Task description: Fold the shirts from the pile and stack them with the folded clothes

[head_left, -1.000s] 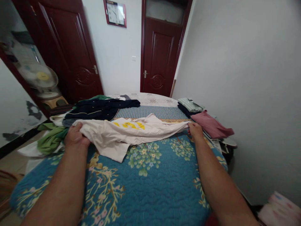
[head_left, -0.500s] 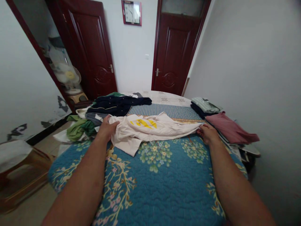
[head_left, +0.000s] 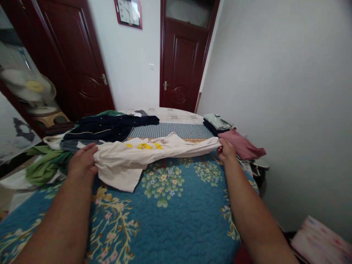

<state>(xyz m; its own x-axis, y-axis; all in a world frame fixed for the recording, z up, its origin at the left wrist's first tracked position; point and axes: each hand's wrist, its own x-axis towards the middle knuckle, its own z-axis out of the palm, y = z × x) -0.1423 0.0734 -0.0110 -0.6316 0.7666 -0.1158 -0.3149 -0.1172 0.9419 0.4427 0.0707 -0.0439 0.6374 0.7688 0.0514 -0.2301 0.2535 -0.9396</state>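
Pale room wall (head_left: 275,91), bare on the right; two dark red doors at the back, namely a left door (head_left: 66,58) and a far door (head_left: 181,66), with a square red-framed clock (head_left: 139,18) hung between them. Floor fan (head_left: 34,87), yellow-centred, at far left. Blue quilt (head_left: 187,220), floral, spread across the near surface; beyond it, a striped cloth (head_left: 176,129) and a white patterned cover (head_left: 162,113) with a curved far edge. One off-white shirt (head_left: 121,161), yellow print on the front, crumpled lengthwise above the middle of the quilt, spanning the two hands; a loose flap hangs at its left part, whether touching the quilt cannot be told. Left hand (head_left: 84,161): gripping the left end of the shirt. Right hand (head_left: 227,149): fingers closed on the right end, near a pink garment (head_left: 242,144). Behind the left hand, a navy garment (head_left: 110,126), spread loosely; beside that hand, a green garment (head_left: 41,168), bunched. At right, just behind the pink item, a folded grey-green striped garment (head_left: 217,121) upon a dark folded garment (head_left: 211,128)
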